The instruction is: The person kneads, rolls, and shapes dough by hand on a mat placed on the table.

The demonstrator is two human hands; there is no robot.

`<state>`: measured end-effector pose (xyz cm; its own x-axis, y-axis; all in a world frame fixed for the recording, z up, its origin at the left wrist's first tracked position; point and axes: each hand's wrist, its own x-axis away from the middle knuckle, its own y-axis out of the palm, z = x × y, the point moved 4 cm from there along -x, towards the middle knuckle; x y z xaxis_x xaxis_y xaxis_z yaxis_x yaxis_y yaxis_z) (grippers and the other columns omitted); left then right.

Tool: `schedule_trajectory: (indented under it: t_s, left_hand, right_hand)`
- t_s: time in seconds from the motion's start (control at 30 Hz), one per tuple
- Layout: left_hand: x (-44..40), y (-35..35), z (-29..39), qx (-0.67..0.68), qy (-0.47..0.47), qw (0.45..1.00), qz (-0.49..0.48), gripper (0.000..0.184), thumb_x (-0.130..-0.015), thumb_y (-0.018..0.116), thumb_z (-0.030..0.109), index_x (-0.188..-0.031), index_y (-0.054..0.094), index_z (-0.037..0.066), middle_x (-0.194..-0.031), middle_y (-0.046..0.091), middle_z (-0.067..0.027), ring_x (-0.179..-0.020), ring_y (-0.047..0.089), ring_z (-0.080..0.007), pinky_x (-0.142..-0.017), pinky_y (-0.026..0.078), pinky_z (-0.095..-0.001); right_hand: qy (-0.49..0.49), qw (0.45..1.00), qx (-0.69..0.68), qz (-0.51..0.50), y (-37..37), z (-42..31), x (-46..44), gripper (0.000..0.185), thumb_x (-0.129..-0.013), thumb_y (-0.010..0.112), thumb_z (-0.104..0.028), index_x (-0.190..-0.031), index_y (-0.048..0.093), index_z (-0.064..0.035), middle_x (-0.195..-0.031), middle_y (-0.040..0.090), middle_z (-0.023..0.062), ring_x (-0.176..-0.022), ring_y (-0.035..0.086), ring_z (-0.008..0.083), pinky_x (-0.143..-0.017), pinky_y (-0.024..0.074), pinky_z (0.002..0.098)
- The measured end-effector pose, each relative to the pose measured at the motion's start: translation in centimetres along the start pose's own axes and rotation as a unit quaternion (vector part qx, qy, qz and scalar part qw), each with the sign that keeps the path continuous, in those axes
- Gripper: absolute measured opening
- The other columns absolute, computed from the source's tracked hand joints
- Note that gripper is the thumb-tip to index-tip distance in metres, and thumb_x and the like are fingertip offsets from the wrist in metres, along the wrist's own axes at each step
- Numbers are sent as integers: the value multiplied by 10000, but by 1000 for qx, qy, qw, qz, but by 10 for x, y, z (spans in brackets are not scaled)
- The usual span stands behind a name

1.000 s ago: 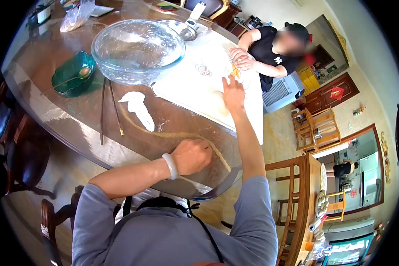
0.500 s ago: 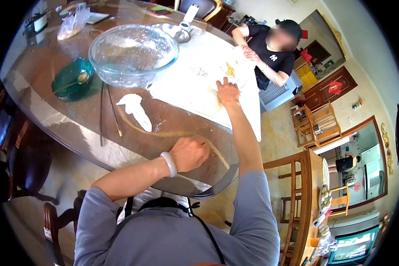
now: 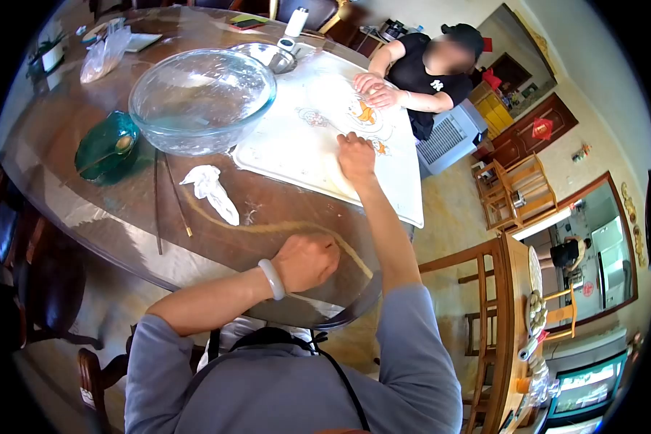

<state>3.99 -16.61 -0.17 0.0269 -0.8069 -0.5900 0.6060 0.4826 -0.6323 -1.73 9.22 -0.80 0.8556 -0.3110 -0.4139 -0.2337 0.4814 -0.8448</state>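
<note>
My right hand (image 3: 356,157) reaches forward onto a white mat (image 3: 289,159) with printed orange pictures. Its fingers are curled down against the surface beside a pale, dough-like patch; what lies beneath them is hidden. My left hand (image 3: 307,262), below a pale bangle (image 3: 271,279), rests closed in a fist near the table's front edge. A crumpled white cloth or bag (image 3: 211,194) lies to its upper left. Beyond that stands a large glass bowl (image 3: 202,134) with whitish smears inside.
Chopsticks (image 3: 173,192) and a green bowl (image 3: 98,155) with a spoon are at the left. A metal bowl (image 3: 271,56) and a white bottle (image 3: 296,22) stand farther back. Across the mat a person (image 3: 430,76) in black has both hands on it. A wooden table (image 3: 510,289) is at right.
My right hand's fingers have gone from stretched out to curled. The other person's hands now lie lower on the mat's printed picture. The view has shifted slightly; my left fist stays put.
</note>
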Motion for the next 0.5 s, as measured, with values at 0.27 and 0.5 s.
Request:
schedule_trajectory:
  t_s: [0.27, 0.5]
  left_hand:
    - [-5, -11, -4, -65, -5, 998, 19, 120, -806, 569, 131, -758, 581, 21, -781, 587, -124, -720, 588, -310, -612, 479, -414]
    - [-6, -9, 0, -61, 1, 997, 36, 164, -812, 561, 145, -702, 573, 23, -729, 589, -119, -659, 593, -301, -586, 487, -400]
  right_hand:
    - [125, 947, -212, 208, -59, 11, 46, 257, -784, 573, -52, -1037, 606, -80, -1001, 590, 120, -873, 610, 268, -772, 458, 392]
    - [202, 880, -341, 262, -151, 14, 200, 261, -809, 543, 16, -1063, 590, -26, -953, 602, 153, -766, 591, 271, -694, 472, 360]
